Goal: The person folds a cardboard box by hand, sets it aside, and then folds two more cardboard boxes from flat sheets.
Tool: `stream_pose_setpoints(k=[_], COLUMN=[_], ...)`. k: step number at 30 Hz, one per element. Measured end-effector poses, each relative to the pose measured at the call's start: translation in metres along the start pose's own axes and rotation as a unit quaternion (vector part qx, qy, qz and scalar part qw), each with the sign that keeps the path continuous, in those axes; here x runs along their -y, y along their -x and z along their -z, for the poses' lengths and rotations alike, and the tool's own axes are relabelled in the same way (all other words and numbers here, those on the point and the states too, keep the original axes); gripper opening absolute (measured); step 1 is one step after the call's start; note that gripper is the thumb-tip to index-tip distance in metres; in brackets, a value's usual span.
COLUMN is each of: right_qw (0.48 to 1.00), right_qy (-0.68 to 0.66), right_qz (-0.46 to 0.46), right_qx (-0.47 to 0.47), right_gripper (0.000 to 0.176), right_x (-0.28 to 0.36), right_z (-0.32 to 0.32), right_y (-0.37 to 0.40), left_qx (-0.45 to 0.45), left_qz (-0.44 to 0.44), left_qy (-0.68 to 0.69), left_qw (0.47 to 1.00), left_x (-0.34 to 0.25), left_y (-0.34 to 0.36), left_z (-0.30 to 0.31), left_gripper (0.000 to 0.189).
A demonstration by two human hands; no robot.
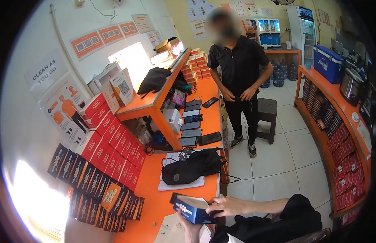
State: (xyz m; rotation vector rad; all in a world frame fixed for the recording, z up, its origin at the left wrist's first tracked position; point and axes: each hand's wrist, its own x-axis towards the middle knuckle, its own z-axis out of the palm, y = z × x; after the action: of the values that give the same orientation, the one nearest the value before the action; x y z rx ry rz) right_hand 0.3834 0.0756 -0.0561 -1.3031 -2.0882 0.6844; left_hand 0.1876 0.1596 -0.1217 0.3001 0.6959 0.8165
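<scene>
Near counter edge (214, 186), box (190, 209) between left hand (188, 223) and right hand (222, 206), floor (273, 178) alongside

The printed dark-blue box (194, 213) is held open.

Box (194, 208) between left hand (188, 224) and right hand (222, 205), at near stretch of counter (145, 190). Beyond it, bag (192, 168) lying on papers (182, 186). Farther along, phones (193, 118) on the counter, right of a raised shelf (135, 105). Stacked cartons (115, 146) left, along the wall (86, 24). Co-worker (236, 60) right of counter, stool (267, 107) just beside. Far right: cool box (328, 62) and cooker (353, 85) atop shelving unit (323, 79).
</scene>
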Motion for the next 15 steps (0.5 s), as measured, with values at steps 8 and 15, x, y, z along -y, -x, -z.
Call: stream_pose_setpoints(k=[8,15], right_qw=[0.988,0.993], right_qy=[-0.043,-0.076], right_qz=[0.004,-0.031], right_qx=[-0.146,-0.082], right_gripper=[0.030,0.057], right_x=[0.000,0.001], right_z=[0.000,0.009], right_y=[-0.013,-0.020], left_qx=[0.027,0.038], left_qz=[0.092,0.082], left_qy=[-0.012,0.000], left_qw=[0.995,0.996], left_x=[-0.006,-0.010], left_y=[0.034,0.040], left_z=[-0.042,-0.045], left_gripper=[0.085,0.086])
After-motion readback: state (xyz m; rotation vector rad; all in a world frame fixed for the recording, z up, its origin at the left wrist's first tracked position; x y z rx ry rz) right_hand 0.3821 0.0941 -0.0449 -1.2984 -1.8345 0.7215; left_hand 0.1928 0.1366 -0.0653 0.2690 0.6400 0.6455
